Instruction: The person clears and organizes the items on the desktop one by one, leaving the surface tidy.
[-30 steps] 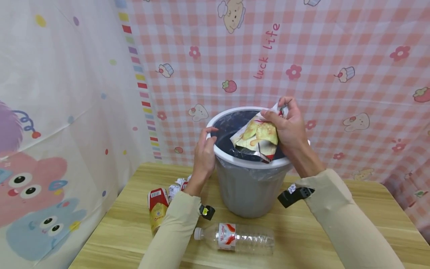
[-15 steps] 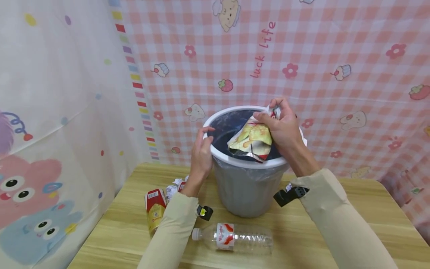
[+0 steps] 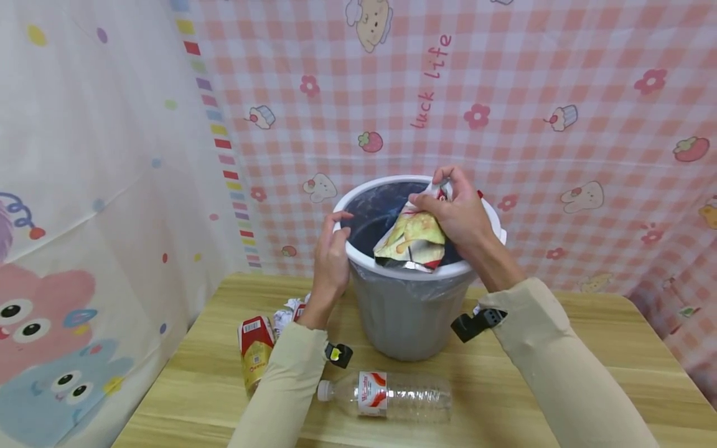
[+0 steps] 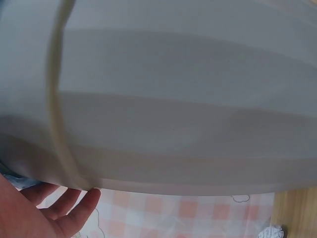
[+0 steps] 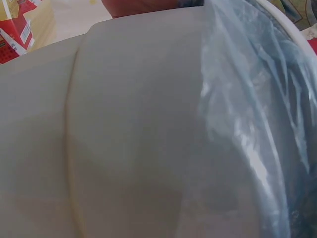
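Note:
A grey bin with a white rim and a clear plastic liner stands upright on the table. My left hand grips the rim at its left side, fingers over the edge; in the left wrist view, fingertips of the left hand show beside the bin's wall. Over the mouth, my right hand pinches the top of a crumpled snack bag with a yellow chip picture. The bag's lower end overlaps the front rim in the head view. The right wrist view does not show the right hand.
A clear plastic bottle with a white cap lies in front of the bin. Left of it are a red and gold drink container and crumpled paper, partly behind the left forearm. A patterned curtain hangs behind the table.
The right hand has moved left over the bin's mouth with the snack bag, which has creased and folded more. The left hand stays on the rim. The head view has shifted slightly.

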### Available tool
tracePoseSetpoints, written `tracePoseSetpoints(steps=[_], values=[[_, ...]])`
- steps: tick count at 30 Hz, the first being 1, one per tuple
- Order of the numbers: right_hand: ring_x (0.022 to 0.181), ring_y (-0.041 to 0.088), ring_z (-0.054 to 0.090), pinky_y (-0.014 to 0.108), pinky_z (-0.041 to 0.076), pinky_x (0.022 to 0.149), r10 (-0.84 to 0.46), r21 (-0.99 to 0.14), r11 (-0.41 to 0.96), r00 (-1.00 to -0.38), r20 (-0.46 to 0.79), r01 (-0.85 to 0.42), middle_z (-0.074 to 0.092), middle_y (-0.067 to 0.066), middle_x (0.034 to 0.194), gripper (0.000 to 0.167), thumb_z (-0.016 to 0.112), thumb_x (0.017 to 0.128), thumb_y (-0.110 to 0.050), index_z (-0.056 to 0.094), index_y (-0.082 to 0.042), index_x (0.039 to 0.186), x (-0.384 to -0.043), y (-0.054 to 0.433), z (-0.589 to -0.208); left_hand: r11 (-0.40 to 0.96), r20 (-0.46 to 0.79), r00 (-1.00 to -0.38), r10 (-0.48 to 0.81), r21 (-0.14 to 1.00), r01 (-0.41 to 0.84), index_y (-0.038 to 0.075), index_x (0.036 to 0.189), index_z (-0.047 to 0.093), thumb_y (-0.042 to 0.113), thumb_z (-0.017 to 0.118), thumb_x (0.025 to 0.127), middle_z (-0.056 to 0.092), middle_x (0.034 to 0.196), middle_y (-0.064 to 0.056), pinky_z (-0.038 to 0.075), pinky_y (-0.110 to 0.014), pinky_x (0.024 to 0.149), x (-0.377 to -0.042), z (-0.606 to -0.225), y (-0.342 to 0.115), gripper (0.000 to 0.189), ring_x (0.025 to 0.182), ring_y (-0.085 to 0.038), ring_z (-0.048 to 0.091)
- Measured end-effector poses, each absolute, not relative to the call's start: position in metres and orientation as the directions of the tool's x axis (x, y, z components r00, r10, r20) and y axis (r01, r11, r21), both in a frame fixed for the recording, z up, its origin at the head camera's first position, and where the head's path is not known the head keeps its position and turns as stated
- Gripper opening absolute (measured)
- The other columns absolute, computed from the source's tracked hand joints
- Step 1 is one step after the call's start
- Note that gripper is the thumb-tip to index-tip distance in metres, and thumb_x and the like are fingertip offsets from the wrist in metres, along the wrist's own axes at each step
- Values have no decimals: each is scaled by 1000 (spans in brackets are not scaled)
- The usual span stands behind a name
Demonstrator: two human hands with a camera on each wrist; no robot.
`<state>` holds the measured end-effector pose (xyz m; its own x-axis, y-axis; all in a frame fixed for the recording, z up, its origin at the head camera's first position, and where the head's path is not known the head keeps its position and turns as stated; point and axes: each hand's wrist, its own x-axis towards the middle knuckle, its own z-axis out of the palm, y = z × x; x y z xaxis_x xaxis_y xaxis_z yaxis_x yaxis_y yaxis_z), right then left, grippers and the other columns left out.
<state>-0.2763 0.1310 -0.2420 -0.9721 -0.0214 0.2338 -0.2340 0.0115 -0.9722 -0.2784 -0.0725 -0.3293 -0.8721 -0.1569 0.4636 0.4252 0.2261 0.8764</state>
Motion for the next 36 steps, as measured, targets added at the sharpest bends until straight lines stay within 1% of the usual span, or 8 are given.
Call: tracePoseSetpoints(steps=[3,6,10,19,23,29,32,36], values=[[65,14,63,25,53,57,-20,-974,75,-977,213,-214,51,1,79,32,71,90,-13,43,-18,104,-276,131,-242,232,459,-875,-156,878,419,13,123,57,22,36,97,52,140,-8,37,-44,106,-278,-330,-73,34,123,-24,48],[62,14,62,26,52,55,-18,-975,98,-980,199,-200,51,1,75,32,72,89,-14,43,-19,103,-276,130,-242,231,457,-876,-156,879,417,13,123,57,22,36,97,51,141,-8,37,-45,107,-277,-330,-74,34,124,-24,48],[62,14,61,26,52,55,-26,-974,120,-981,192,-194,52,1,75,32,72,89,-16,43,-20,103,-277,130,-242,232,451,-878,-158,882,411,14,123,56,23,36,97,51,142,-8,37,-46,106,-276,-329,-74,34,124,-24,48],[67,14,61,26,51,58,-55,-960,218,-984,168,-176,52,6,87,33,73,89,-22,45,-16,105,-277,130,-242,234,440,-885,-156,887,399,14,124,56,24,35,97,50,144,-7,37,-45,109,-275,-329,-73,35,129,-23,46],[65,13,60,27,50,58,-68,-953,260,-987,146,-159,51,5,80,33,74,89,-24,46,-16,104,-277,130,-242,238,443,-882,-161,884,401,14,124,56,24,36,97,51,142,-7,37,-45,108,-275,-329,-73,35,128,-23,47],[69,17,54,28,45,63,-87,-938,326,-992,96,-120,41,2,72,32,72,90,-29,46,-16,103,-279,132,-243,244,440,-884,-159,885,396,15,124,56,25,35,97,51,143,-7,38,-45,107,-276,-329,-73,35,127,-23,48],[75,20,53,30,43,70,-100,-927,361,-992,74,-105,43,4,78,32,71,91,-31,46,-14,103,-279,132,-243,246,442,-882,-161,884,398,15,123,56,25,36,97,51,142,-8,39,-45,106,-276,-329,-73,35,125,-23,49],[86,23,53,33,42,78,-105,-913,401,-994,31,-71,48,8,95,33,70,91,-34,47,-13,104,-280,133,-244,245,452,-878,-160,880,408,14,123,57,24,36,97,52,141,-8,39,-45,105,-276,-329,-72,35,123,-24,49]])
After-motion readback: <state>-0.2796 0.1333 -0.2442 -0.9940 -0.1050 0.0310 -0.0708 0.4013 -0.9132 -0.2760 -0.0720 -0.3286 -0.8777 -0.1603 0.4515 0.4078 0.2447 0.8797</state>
